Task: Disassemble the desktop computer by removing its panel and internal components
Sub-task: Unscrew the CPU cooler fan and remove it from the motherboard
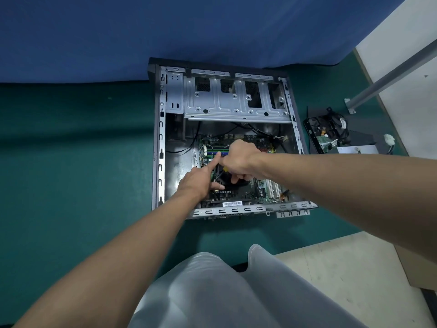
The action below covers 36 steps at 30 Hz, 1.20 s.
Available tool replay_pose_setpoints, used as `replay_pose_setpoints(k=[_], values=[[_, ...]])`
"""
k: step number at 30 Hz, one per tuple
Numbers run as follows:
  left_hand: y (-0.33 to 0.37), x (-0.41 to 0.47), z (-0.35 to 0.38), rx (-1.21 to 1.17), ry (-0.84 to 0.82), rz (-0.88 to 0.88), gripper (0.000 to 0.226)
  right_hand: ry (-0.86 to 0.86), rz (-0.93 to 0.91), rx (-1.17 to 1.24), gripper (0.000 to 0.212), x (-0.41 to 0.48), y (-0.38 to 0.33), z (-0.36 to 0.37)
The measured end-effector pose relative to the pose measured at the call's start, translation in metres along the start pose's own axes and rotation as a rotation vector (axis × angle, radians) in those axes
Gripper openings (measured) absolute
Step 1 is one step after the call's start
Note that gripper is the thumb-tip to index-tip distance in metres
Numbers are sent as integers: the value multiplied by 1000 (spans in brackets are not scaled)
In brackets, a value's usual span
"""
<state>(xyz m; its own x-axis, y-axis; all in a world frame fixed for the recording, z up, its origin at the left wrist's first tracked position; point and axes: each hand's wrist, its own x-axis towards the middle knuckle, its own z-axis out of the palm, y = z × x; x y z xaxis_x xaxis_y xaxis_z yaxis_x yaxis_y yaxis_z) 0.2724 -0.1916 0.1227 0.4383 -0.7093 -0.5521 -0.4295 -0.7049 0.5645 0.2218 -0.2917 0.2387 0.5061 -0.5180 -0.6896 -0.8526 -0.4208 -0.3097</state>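
An open desktop computer case [163, 129] lies on its side on the green table, side panel off. A grey metal drive cage [236, 100] fills its far half; the green motherboard [262, 185] lies in the near half. My right hand [238, 159] grips a screwdriver [222, 172] with a yellow-and-black handle, its tip pointing down-left onto the board near the dark cooler. My left hand [201, 178] rests beside the shaft, index finger stretched up along it, thumb near the tip. The hands hide the cooler.
To the right of the case lie a removed hard drive [319, 133] with black cables, a white connector [389, 139] and a dark panel [361, 136]. A grey metal pole [390, 74] slants at far right. Blue cloth hangs behind the table. My grey-trousered legs are below.
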Motion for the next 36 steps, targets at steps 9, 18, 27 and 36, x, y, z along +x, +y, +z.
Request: replay_pose_setpoints(k=[9, 18, 27, 36], values=[[1, -1, 0, 15, 33, -19, 49, -63, -588, -994, 24, -13, -6, -2], [-2, 0, 1, 62, 27, -27, 39, -62, -548, -747, 28, -4, 0, 0], [1, 2, 1, 41, 3, -14, 78, -223, 55, -125, 27, 1, -13, -5], [1, -2, 0, -56, 36, -56, 25, 77, -867, -1393, 26, -13, -9, -7]])
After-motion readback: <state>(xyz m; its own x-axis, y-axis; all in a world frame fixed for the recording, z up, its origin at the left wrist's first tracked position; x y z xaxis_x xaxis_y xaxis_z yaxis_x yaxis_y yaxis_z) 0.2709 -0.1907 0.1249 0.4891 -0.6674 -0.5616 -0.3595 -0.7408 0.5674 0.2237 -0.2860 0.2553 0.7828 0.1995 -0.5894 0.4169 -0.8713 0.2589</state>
